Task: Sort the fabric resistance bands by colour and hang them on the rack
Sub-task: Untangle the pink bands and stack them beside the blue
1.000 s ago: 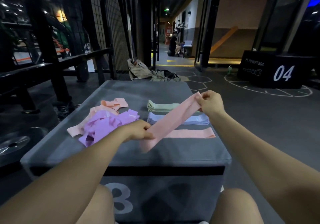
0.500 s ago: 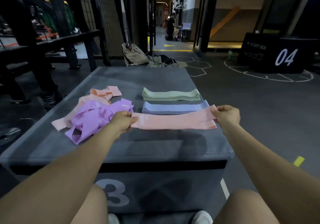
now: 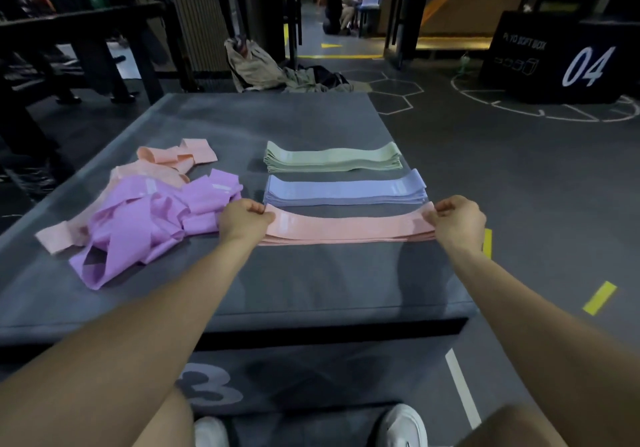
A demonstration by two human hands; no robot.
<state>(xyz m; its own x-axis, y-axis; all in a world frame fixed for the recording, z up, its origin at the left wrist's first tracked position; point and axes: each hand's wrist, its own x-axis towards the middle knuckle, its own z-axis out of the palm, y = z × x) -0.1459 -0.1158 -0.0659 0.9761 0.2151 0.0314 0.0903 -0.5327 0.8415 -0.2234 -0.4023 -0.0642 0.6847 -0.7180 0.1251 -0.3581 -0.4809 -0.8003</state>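
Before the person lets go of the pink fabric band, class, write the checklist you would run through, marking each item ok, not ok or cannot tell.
1. Both ends held: left hand and right hand each pinch an end of the pink fabric band: ok.
2. Band lies flat on the pink stack, on the grey padded box: ok.
3. Colours kept apart: folded green stack and folded blue stack lie in separate rows: ok.
4. All bands sorted: loose purple and pink heap remains: not ok.
5. Rack ready for hanging: cannot tell.
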